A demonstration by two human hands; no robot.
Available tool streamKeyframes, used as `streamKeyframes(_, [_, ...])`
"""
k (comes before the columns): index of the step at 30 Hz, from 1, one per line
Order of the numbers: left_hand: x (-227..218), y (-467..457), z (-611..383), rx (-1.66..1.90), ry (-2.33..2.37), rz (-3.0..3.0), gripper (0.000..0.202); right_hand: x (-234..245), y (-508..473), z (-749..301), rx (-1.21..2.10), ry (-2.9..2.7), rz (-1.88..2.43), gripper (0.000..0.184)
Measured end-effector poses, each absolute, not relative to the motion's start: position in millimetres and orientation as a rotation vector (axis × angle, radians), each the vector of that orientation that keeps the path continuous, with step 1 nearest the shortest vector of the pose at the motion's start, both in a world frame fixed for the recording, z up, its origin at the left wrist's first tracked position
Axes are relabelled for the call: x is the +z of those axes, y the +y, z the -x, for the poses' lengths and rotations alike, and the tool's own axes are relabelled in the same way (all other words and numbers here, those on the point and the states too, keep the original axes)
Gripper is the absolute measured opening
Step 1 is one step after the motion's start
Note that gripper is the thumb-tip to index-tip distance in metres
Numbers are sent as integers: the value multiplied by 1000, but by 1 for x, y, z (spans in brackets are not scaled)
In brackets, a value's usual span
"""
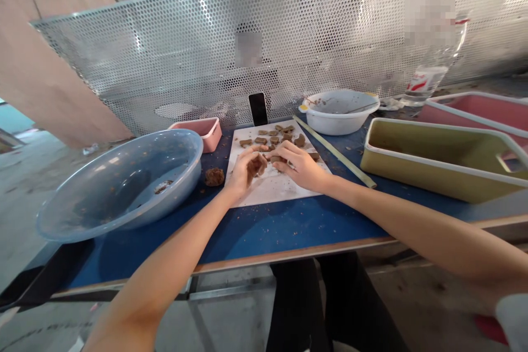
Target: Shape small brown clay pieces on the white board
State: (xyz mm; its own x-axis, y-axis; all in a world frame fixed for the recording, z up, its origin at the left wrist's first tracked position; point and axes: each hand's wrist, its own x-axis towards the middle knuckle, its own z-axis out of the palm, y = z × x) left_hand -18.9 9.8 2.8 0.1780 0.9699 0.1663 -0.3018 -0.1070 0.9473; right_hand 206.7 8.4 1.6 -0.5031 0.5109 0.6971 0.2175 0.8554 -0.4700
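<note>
Both my hands meet over a white board (272,187) on the blue table (264,231). My left hand (245,168) is curled around a brown lump of clay (259,164). My right hand (299,165) pinches a smaller brown clay piece (275,159) beside it, fingers bent. Several small shaped clay pieces (274,135) lie in rows at the far end of the board. A loose clay ball (214,176) sits on the table just left of the board.
A big pale blue basin (119,187) stands at left, a pink box (204,129) behind it. A phone (258,108) leans on the perforated metal screen. White bowl (338,113), thin stick (334,151), yellow tray (441,159), pink tray (482,113) and plastic bottle (429,74) are at right.
</note>
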Motion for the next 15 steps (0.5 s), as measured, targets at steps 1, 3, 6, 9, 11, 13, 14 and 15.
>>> streamKeyframes(1, [3, 9, 17, 1300, 771, -1128, 30, 1, 7, -206, 398, -2121, 524, 27])
streamKeyframes(3, [4, 6, 14, 1342, 748, -1004, 30, -1, 5, -205, 405, -2142, 524, 36])
streamKeyframes(6, [3, 1, 9, 1293, 697, -838, 42, -4, 1, -199, 397, -2146, 525, 51])
streamKeyframes(9, [0, -6, 3, 1197, 677, -734, 48, -7, -3, -190, 302, -2145, 496, 44])
streamKeyframes(11, [0, -12, 0, 1158, 665, -695, 49, -8, -7, -187, 243, -2180, 469, 39])
streamKeyframes(13, [4, -18, -4, 1158, 629, -635, 50, -7, -11, -187, 213, -2228, 445, 42])
streamKeyframes(14, [7, -22, -5, 1171, 603, -583, 50, -4, -13, -187, 203, -2242, 434, 44])
streamKeyframes(15, [10, -25, -6, 1184, 581, -515, 49, 0, -14, -188, 196, -2244, 424, 45])
